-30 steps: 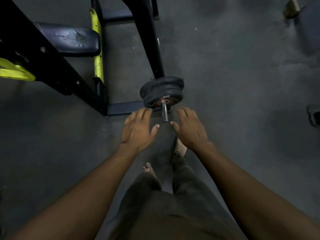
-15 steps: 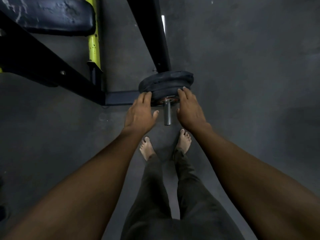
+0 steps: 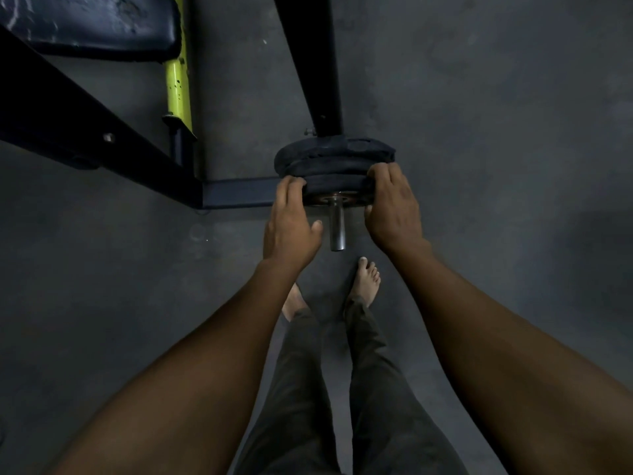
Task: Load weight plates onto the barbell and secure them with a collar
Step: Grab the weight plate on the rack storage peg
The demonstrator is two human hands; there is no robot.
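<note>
Both hands — left hand [image 3: 291, 221], right hand [image 3: 394, 207] — clasp the outermost weight plate [image 3: 337, 185] on the barbell sleeve [image 3: 337, 228]; no collar visible, so plates could slide off onto the bare feet [image 3: 368, 281].

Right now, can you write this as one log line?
left hand: on plates | right hand: on plates | bar end: bare | collar: unseen

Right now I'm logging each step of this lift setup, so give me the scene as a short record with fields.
left hand: fingers on the left edge of the outermost plate
right hand: gripping its right edge
weight plates: black stack on the barbell sleeve
barbell sleeve: bare steel end sticking out toward the person
collar: none visible on the sleeve
bench pad: upper left, on a black and yellow frame
</note>
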